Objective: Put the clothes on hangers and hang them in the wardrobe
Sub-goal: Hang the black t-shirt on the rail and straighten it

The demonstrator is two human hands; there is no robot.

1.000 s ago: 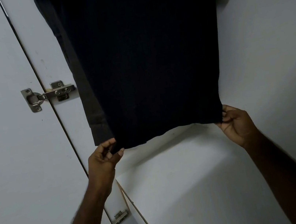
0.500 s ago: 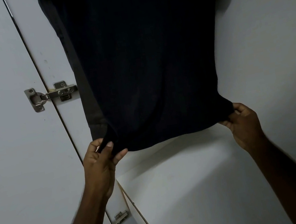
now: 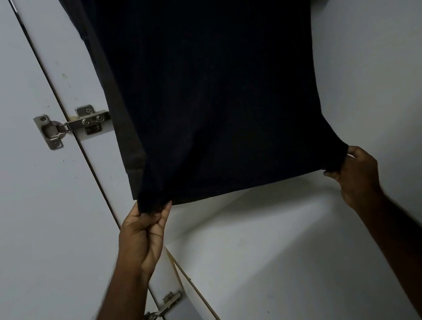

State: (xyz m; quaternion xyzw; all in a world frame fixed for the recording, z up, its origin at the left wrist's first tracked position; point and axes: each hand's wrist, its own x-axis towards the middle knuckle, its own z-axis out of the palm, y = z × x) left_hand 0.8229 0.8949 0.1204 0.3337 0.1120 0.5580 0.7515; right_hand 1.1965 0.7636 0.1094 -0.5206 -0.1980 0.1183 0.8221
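Far left: white wardrobe door (image 3: 9, 190) swung open, held to the cabinet side by an upper hinge (image 3: 73, 124) and a lower hinge (image 3: 162, 308), so the interior is free to reach into.

Next, left hand (image 3: 144, 235), fingers and thumb curled in a pinch on the lower left corner of the dark shirt (image 3: 209, 83), pulling down and slightly outward, probably to take creases out of the hem.

Behind that corner, a second dark garment (image 3: 126, 134), hanging just beside the shirt and partly covered by it; cannot tell whether touching.

Centre: shirt hanging inside the wardrobe, top edge out of view, hanger and rail not visible; stretched taut along the hem between both grips, hence likely already hung and now being straightened.

Below: pale wardrobe floor (image 3: 274, 260), well under the hem.

Right: right hand (image 3: 354, 176), fingers closed in a pinch on the lower right corner, mirroring the left for an even pull.
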